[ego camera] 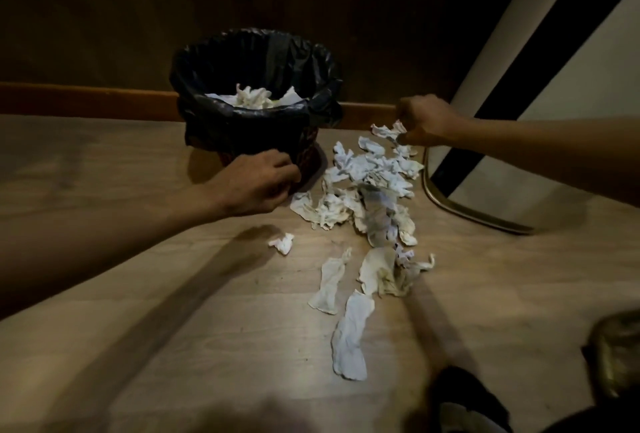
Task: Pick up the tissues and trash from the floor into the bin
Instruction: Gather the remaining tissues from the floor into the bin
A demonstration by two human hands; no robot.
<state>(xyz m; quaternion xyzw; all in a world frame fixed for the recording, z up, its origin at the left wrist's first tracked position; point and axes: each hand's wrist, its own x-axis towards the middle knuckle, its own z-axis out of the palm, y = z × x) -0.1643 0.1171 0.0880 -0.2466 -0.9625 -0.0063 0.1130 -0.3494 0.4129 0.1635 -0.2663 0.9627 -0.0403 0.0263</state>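
A bin [242, 128] lined with a black bag stands on the wooden floor against the wall, with white tissues [252, 98] inside it. To its right a pile of crumpled white tissues [374, 183] spreads toward me, with several flattened ones [349, 335] nearer. One small wad [283, 243] lies apart on the left. My left hand [258, 183] rests at the bin's base, fingers curled, at the edge of the nearest tissue. My right hand [424, 119] pinches a tissue [389, 129] at the pile's far end.
A mirror with a thin gold frame [450, 206] leans at the right, its corner on the floor next to the pile. A wooden skirting board [86, 98] runs along the dark wall. A dark object [616, 356] sits at the lower right.
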